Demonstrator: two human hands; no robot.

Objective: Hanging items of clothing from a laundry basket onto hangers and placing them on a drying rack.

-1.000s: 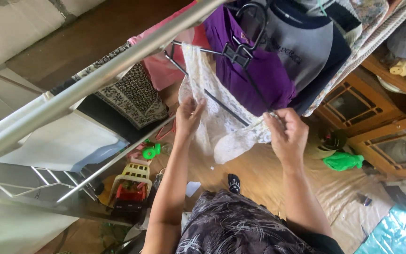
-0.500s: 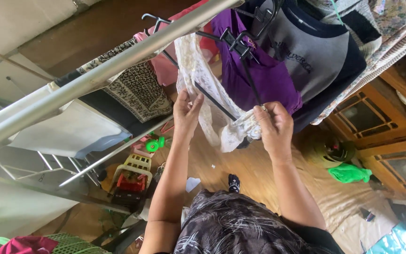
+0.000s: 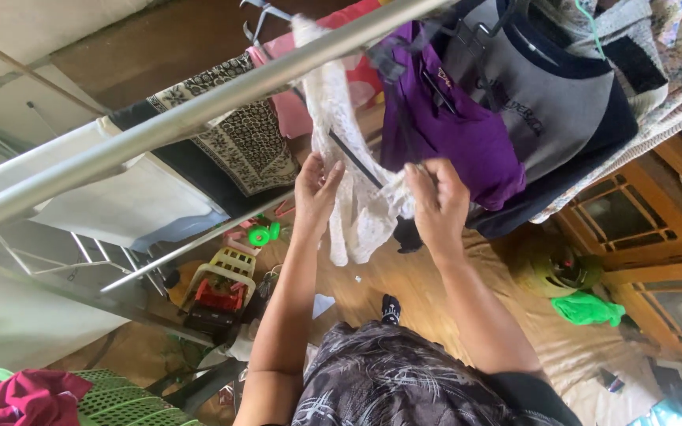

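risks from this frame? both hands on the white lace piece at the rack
1. The white lace garment is openwork; the left hand and right hand pinch it beside a black hanger, which could snag or tear it.
2. The purple top hangs against the lace, so tugging might drag it off its hanger.
3. Toys crowd the floor near the person's feet: likely a trip hazard.

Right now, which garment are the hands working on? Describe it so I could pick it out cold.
Start at the long silver rail crossing the view. Below it hang several clothes; the one between the left hand and right hand is the white lace garment. Unlike the solid purple shirt beside it, it is pale, see-through and patterned.
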